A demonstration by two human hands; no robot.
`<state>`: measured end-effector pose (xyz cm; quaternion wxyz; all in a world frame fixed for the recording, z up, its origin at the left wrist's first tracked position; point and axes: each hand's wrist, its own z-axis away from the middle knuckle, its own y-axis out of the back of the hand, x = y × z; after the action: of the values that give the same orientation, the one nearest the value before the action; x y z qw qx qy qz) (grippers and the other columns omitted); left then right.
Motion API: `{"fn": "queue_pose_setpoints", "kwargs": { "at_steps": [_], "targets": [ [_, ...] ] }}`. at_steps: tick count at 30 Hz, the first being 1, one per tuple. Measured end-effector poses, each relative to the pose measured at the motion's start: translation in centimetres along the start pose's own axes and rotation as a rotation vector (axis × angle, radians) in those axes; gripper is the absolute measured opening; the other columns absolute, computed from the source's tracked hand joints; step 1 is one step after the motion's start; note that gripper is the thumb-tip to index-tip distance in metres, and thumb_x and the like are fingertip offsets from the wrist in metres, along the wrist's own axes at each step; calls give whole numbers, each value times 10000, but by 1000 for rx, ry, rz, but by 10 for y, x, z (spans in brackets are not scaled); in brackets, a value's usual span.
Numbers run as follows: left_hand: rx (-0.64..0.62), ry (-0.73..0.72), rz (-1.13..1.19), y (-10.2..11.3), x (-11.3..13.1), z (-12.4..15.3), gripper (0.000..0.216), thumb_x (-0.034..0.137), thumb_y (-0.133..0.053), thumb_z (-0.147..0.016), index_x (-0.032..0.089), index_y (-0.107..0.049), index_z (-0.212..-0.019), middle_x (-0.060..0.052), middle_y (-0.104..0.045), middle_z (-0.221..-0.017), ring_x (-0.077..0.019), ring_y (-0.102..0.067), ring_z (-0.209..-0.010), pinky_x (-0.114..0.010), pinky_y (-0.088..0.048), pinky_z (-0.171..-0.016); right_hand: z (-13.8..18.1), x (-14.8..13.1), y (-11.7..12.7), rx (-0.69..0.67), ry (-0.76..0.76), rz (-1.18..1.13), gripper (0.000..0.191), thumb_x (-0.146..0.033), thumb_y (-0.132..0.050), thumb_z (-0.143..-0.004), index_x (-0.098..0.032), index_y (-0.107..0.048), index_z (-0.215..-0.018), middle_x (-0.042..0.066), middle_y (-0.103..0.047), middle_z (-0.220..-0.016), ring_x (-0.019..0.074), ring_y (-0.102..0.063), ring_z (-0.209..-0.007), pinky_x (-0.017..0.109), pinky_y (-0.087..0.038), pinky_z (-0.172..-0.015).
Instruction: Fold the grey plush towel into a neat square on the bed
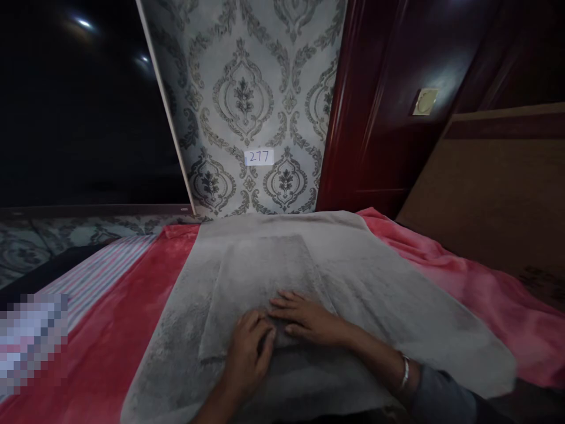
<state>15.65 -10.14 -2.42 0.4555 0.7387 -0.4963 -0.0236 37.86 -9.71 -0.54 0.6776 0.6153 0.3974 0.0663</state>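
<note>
Where the hands rest: on a folded grey towel (258, 277), which lies under both hands on top of a larger grey towel (388, 312).
Left hand (251, 356): curled, fingers bent down onto the folded towel – whether it grips the cloth, I can't tell.
Right hand (304, 318): open, lying flat on the folded towel, fingertips just beside the left hand.
At the right wrist: silver bangle (404, 371), grey sleeve (436, 394).
Ahead of the hands: paper label (259, 156) reading 277 on damask wallpaper (242, 76).
Either side of the hands: red fleece blanket (498, 306) – striped sheet (97, 271) further left, dark red wooden door frame (366, 118) ahead right.
</note>
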Motion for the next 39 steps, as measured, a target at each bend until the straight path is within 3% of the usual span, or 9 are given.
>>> {"fn": "queue_pose_setpoints", "kwargs": {
  "at_steps": [2,5,8,10,15,24,30,35,39],
  "targets": [
    [-51,30,89,11,-6,-23,327,286,-361,-979,220,-678,-937,-68,-698,-950,-184,-651,-937,-326,-545,-840,0,-1,6,71,-29,-46,486,-407,-382,-1037,-260,-426,-1498,38,-423,-1531,210,-280,-1458,427,-234,-1196],
    [-216,23,62,15,-26,-77,404,302,-319,-979,199,-628,-1217,-83,-681,-1222,-177,-612,-1159,-356,-476,-1034,-9,-2,7,138,-60,17,528,-455,-390,-1030,-265,-380,-1522,53,-320,-1585,251,-218,-1479,477,-211,-1197],
    [-427,12,-131,-2,-53,-128,477,311,-362,-956,183,-517,-1389,-111,-512,-1477,-202,-448,-1381,-417,-350,-1154,-15,-7,-5,89,-41,101,550,-511,-422,-1010,-291,-392,-1514,46,-222,-1623,292,-101,-1501,547,-138,-1196],
    [-515,0,-291,-20,-70,-144,523,352,-403,-949,201,-452,-1447,-125,-396,-1558,-262,-338,-1452,-536,-283,-1166,-15,-10,-14,83,-69,110,522,-487,-409,-1019,-315,-391,-1511,33,-230,-1622,283,-94,-1502,559,-119,-1195],
    [-516,-38,-457,-46,-88,-137,545,411,-359,-984,220,-384,-1494,-129,-307,-1602,-302,-251,-1484,-589,-227,-1164,-10,-13,-20,103,-102,74,496,-435,-410,-1022,-339,-391,-1508,-7,-257,-1613,258,-113,-1500,532,-106,-1207],
    [-618,-22,-439,-42,-87,-146,596,488,-340,-980,229,-339,-1517,-162,-270,-1610,-334,-228,-1488,-628,-225,-1143,15,-31,-31,71,-33,-28,535,-440,-459,-1005,-348,-359,-1522,-16,-310,-1591,249,-130,-1499,529,-110,-1214],
    [-678,-87,-312,-62,-71,-187,598,471,-338,-983,219,-313,-1525,-147,-222,-1625,-303,-192,-1503,-602,-185,-1169,20,-15,3,253,-51,-58,458,-363,-443,-1012,-257,-493,-1455,45,-525,-1453,214,-386,-1398,397,-276,-1180],
    [-787,-171,-248,-96,-61,-215,556,425,-293,-1003,248,-296,-1530,-91,-214,-1637,-268,-169,-1512,-590,-120,-1187,10,11,5,138,-157,93,547,-468,-468,-994,-287,-410,-1507,52,-270,-1609,305,-141,-1493,550,-159,-1196],
    [-767,-228,-282,-113,-67,-212,553,466,-291,-1002,276,-321,-1520,-77,-271,-1623,-279,-179,-1508,-600,-80,-1186,13,13,-8,81,-161,93,552,-426,-458,-995,-336,-354,-1528,-7,-196,-1631,282,-52,-1506,555,-102,-1205]
  ]
}}
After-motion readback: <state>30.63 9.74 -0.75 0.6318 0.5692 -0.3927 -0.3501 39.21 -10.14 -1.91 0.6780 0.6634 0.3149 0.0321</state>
